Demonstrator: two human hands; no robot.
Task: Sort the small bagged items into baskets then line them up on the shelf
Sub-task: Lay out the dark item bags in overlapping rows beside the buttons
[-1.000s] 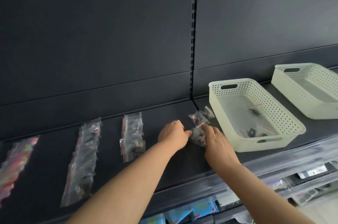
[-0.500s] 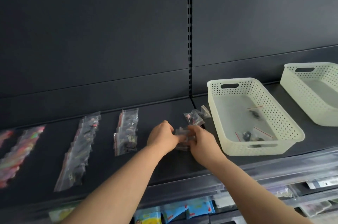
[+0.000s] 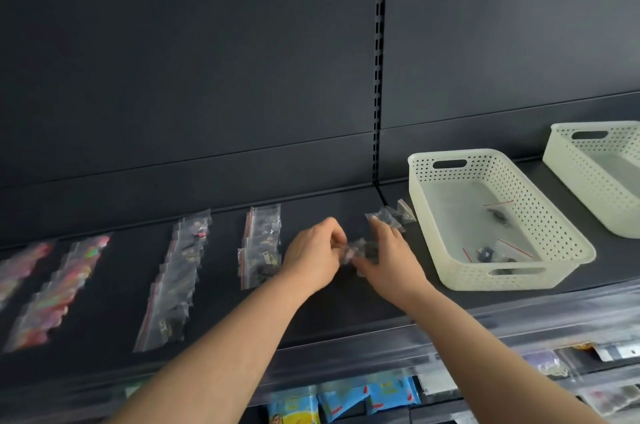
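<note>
I see a small clear bag (image 3: 358,250) pinched between both hands just above the shelf (image 3: 346,312). Its long axis runs left to right, though blur hides which end is sealed. My left hand (image 3: 311,257) curls its fingers on the left end and my right hand (image 3: 391,257) grips the right end. Loose bags (image 3: 389,217) lie just behind the right hand, beside a basket (image 3: 460,271) that points away from me. Rows of bags (image 3: 261,245) run front to back on the left.
</note>
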